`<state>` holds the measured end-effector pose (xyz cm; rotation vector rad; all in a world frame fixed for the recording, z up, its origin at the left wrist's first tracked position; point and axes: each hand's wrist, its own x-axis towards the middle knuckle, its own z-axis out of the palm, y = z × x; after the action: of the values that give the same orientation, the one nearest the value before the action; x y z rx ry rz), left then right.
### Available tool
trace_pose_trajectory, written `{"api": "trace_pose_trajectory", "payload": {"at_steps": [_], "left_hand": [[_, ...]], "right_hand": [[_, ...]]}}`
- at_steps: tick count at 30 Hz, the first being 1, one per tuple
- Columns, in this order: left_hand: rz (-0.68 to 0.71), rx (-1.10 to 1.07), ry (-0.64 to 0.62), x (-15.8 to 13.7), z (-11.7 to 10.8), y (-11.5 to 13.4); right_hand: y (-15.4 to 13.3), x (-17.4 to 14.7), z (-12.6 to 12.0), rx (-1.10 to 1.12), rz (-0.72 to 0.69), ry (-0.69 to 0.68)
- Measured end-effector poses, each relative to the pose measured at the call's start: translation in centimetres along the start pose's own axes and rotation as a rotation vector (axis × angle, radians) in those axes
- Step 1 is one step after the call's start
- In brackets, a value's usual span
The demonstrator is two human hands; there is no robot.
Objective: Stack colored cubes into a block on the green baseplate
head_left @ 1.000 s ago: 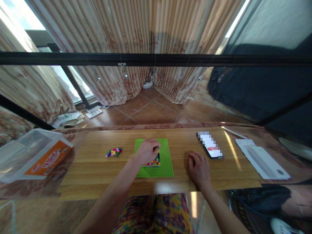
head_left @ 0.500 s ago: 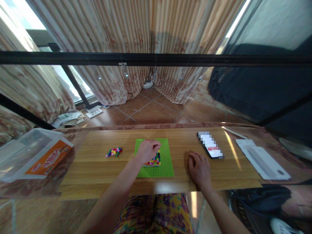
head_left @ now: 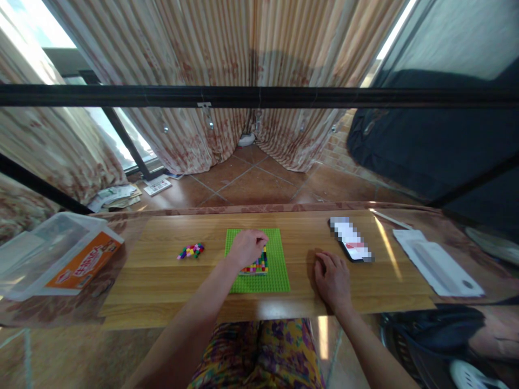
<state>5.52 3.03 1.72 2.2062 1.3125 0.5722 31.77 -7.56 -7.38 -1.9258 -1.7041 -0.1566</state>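
On the wooden table lies a green studded baseplate (head_left: 279, 270). A low square build of small multicoloured bricks (head_left: 259, 267) stands on it, partly covered by my left hand (head_left: 248, 247). The thumb and fingers of that hand are pinched together over the build's far right part; whatever is between them is hidden. My right hand (head_left: 333, 276) rests on the tabletop to the right of the baseplate, its fingers curled in and no object showing in it. A small pile of loose coloured bricks (head_left: 190, 251) lies left of the baseplate.
A phone (head_left: 351, 240) lies right of the baseplate, its screen partly blurred. At the left end stands a clear plastic box (head_left: 60, 243) with an orange label. A white plastic lid-like piece (head_left: 440, 265) lies to the right. A dark bar (head_left: 259, 97) crosses the view beyond the table.
The view has shifted very slightly. My left hand stays pinched over the build, and my right hand stays on the tabletop.
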Motion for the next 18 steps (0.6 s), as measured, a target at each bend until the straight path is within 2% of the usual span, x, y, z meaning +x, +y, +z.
{"api": "trace_pose_trajectory", "payload": {"at_steps": [6,12,18], "left_hand": [[-0.023,0.031,-0.005,-0.1,-0.2,0.2],[0.093,0.062,-0.062,-0.5,-0.6,0.1],[0.057,0.109,0.044,-2.1,-0.9,-0.3]], "right_hand": [[0.0,0.0,0.2,-0.001,0.008,-0.008],[0.3,0.0,0.4,-0.008,-0.01,0.009],[0.3,0.0,0.4,-0.002,-0.012,0.013]]}}
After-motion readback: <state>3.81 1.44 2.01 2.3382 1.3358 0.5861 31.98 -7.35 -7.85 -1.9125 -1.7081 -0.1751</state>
